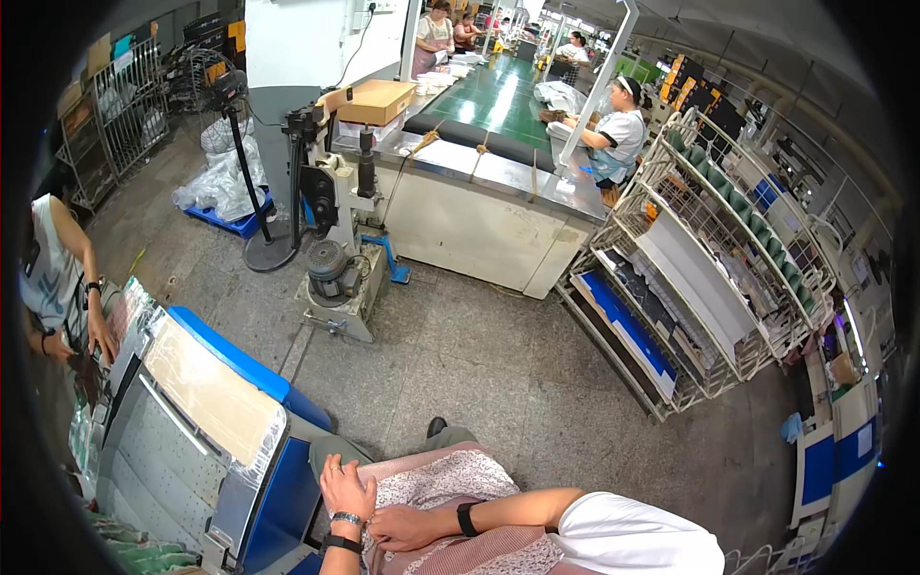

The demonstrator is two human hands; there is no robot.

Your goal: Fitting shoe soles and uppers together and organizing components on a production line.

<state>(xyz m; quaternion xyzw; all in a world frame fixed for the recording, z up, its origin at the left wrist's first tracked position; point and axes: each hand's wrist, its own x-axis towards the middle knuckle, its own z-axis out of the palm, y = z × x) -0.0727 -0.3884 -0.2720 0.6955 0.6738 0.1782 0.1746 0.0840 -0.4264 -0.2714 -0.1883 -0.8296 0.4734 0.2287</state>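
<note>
Both of my hands rest on my lap, over a pink patterned apron [450,479]. My left hand [347,487] lies on my thigh with its fingers loosely apart and nothing in them. A metal bracelet [346,518] and a black band [342,543] circle that wrist. Against the left wrist sits my right hand [404,526], its fingers curled in and no object visible in them. A black wristband [468,519] is on the right arm. Nearest to the hands, on the left, is a blue-sided machine [278,508] with a tan board [211,383] on top.
Ahead stands a motorised press [331,273] beside a green conveyor table [489,96]. On the right is a metal rack [690,278] holding trays and dark green pieces. A co-worker [72,268] handles something at the far left; another [613,129] sits by the conveyor.
</note>
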